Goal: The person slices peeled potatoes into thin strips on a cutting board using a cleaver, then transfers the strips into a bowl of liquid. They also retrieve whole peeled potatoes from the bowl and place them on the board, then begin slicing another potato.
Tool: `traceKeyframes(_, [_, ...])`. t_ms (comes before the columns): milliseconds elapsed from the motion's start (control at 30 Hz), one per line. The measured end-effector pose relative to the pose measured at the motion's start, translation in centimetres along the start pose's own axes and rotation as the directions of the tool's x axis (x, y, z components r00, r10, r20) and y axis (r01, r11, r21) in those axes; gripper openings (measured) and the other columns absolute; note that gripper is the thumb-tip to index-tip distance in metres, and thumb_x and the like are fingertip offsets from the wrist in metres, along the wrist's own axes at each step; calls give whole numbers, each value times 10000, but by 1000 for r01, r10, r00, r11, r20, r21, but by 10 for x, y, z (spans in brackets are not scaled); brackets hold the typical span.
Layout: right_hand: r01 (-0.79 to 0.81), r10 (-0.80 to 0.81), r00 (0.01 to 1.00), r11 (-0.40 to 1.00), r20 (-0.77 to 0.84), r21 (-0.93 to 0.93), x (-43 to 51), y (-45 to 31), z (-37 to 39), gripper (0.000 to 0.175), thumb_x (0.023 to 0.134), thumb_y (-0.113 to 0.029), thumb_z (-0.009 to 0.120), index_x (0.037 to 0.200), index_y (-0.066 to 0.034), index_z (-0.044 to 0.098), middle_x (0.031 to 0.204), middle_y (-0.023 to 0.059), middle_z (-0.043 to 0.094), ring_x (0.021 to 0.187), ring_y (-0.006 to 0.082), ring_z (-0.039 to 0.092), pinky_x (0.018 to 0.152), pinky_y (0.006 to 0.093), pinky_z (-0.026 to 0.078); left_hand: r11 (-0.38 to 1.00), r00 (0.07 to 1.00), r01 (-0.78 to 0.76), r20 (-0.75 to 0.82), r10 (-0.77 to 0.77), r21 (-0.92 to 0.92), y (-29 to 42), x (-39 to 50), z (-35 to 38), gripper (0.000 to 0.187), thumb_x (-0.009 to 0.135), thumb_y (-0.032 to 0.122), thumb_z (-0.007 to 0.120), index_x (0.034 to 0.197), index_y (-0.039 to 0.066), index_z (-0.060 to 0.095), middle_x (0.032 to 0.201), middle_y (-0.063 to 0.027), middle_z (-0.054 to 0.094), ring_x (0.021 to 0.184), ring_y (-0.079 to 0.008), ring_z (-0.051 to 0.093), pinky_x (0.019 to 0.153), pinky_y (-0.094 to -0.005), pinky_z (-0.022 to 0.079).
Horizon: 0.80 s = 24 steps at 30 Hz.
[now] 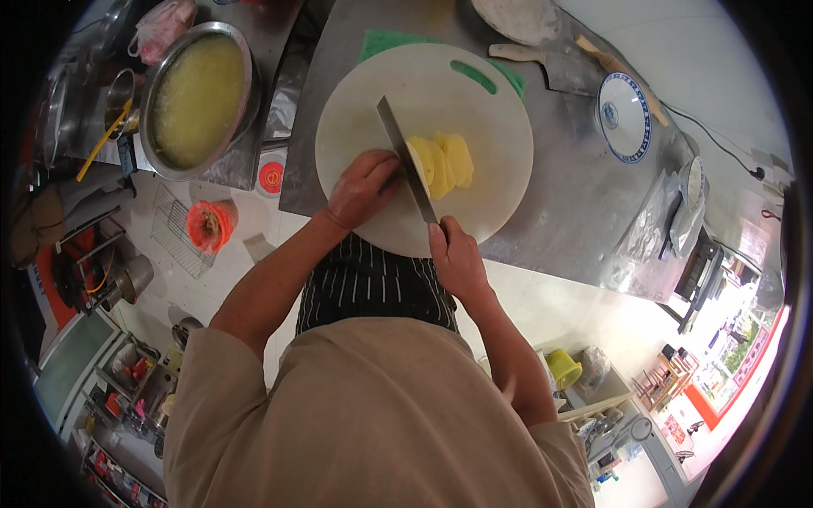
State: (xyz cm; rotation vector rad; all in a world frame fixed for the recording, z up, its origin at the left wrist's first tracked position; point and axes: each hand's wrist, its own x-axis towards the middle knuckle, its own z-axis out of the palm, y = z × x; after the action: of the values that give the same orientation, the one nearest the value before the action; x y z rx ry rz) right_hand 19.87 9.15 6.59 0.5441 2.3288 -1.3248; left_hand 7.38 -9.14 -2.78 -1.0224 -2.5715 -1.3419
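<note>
My right hand grips the handle of a kitchen knife, whose blade lies slantwise over a round white cutting board. Just right of the blade, thin yellow slices, apparently potato, overlap on the board. My left hand is on the blade's left side with its fingers bent close to it. Whether those fingers hold a piece cannot be seen, since the hand and blade hide that spot. A green cloth sticks out from under the board.
A metal basin of yellowish contents stands on the left counter. On the steel table, beyond the board, lie a cleaver, a wooden rolling pin and a blue-rimmed bowl. A red basket is at lower left.
</note>
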Motion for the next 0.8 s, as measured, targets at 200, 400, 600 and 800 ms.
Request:
traceKeyframes(200, [-14,14,1000,1000,-23,-1,1,1,1,366,1062,-336,499,1011,25,527,848,303,648,849,544,599,728,560,468,1000,999,-3,-51,2,-10,-4,-3,4,285,777,-12,769,1055,11,713,1112,-142,701,1009,-331,693,875,-401,573])
traceKeyframes(400, [6,-7,1000,1000,-12,-18,5,-1,-2,354,1061,-328,501,1027,23,536,874,308,656,885,539,608,748,548,478,1000,998,4,-60,-5,-19,-4,-3,4,261,786,-13,765,1041,14,718,1114,-139,702,996,-326,699,863,-398,579])
traceKeyframes(600, [-98,98,995,995,35,-4,-11,-14,-16,353,1057,-312,503,1042,39,534,885,303,661,896,532,614,754,536,481,999,998,15,-65,-17,-32,-2,-1,3,248,800,-4,764,1038,22,703,1093,-128,691,982,-322,694,839,-396,582])
traceKeyframes(800, [-59,60,998,998,35,-16,-26,-19,-21,358,1054,-316,509,1044,42,520,858,312,650,868,541,607,732,541,476,999,997,-15,-72,13,-31,-2,1,4,297,778,-1,773,1055,35,673,1077,-112,678,983,-316,678,832,-397,578])
